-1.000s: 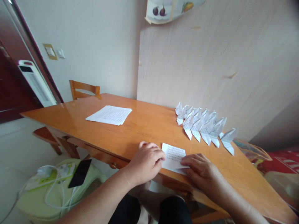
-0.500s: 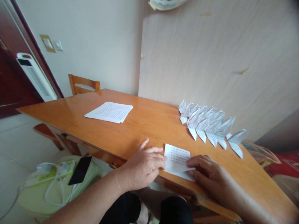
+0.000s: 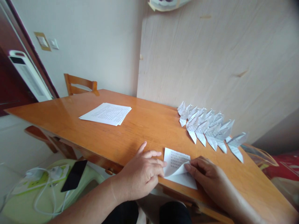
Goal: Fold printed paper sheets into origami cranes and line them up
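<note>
A printed sheet of paper (image 3: 178, 158), partly folded, lies at the table's near edge. My right hand (image 3: 206, 174) pinches the corner of its upper layer between thumb and fingers, curling that layer up from the layer beneath. At the sheet's left edge rests my left hand (image 3: 144, 171), its fingers spread and the fingertips touching the paper. Beyond my right hand stand several folded paper pieces (image 3: 211, 127) with pointed tips, set in rows. A stack of printed sheets (image 3: 106, 114) lies flat farther left.
The wooden table (image 3: 140, 127) meets a wall panel (image 3: 198, 62) at the back. A wooden chair (image 3: 80, 84) is at its far left. Below on the left, a pale green stool (image 3: 93, 177) carries a black phone (image 3: 74, 176) and a power strip (image 3: 38, 183) with white cables.
My right hand has lifted the corner of the paper's upper layer, which now curls up and inward. My left hand stays by the paper's left edge. The view has shifted slightly.
</note>
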Available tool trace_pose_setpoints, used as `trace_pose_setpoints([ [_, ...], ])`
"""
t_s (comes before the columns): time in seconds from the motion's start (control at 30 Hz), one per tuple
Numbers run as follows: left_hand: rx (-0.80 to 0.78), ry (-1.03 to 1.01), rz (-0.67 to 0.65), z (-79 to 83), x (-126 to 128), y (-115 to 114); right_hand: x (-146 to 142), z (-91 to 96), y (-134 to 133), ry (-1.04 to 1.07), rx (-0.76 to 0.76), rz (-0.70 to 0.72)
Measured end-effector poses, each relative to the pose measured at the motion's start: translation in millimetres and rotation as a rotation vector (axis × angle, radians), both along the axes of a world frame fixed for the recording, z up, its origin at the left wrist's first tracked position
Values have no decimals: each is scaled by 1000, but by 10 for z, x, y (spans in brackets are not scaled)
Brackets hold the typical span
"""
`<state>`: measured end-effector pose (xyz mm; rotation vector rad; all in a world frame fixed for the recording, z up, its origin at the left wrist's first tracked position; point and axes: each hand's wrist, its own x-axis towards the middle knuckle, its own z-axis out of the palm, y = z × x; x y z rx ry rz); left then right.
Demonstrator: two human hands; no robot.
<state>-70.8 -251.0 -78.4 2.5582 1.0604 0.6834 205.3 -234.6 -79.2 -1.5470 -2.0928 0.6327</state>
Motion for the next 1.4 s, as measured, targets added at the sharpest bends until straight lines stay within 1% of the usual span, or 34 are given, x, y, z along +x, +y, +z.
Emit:
trace_pose_setpoints([
  [0.2, 28, -24, 17, -25, 2, -8, -15, -86, 40, -64, 43, -67],
  [0.5, 42, -24, 3, -39, -9, -2, -6, -152, 53, -180, 110, -98],
  [0.8, 38, -43, 8, -55, -11, 2, -15, -158, 44, -201, 118, -106],
  [1.0, 75, -32, -19, -59, -19, -6, -11, -163, 47, -211, 112, -117],
  [1.23, 55, -16, -17, 27, 4, -44, -39, -146, 32, -210, 120, -118],
  [1.4, 19, -18, 69, 135, 113, -45, -39, -147, 27, -207, 134, -111],
])
